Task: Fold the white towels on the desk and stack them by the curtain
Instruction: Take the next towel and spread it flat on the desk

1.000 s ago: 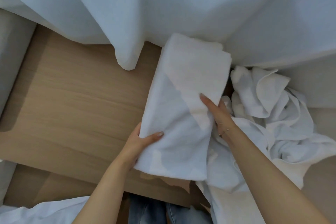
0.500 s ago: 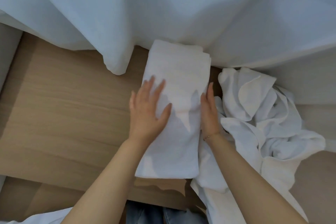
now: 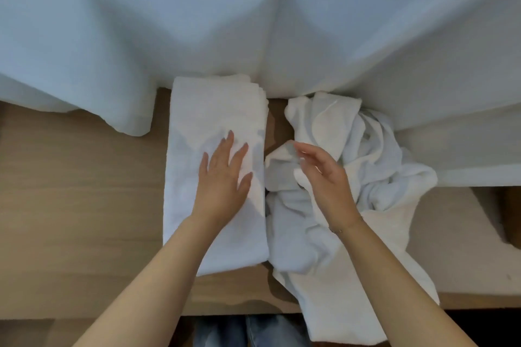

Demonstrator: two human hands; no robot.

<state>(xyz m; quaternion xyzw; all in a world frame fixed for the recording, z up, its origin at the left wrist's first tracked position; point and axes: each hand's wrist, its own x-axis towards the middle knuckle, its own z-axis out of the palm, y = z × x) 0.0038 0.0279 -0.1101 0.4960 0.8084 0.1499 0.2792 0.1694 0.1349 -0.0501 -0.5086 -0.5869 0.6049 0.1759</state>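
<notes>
One folded towel [image 3: 217, 149] lies on the wooden worktop [image 3: 79, 191], a long white rectangle with layered edges showing at its far right corner, that far end touching the curtain [image 3: 253, 22]. Just right of the folded towel sits one crumpled heap of white towels [image 3: 375, 155], count within it indeterminable, its near end hanging over the worktop edge. Two hands observed: left hand [image 3: 222, 180] flat on the folded towel, grip wide with fingers spread; right hand [image 3: 324, 175] over the heap, fingers loosely curved, holding nothing discernible.
</notes>
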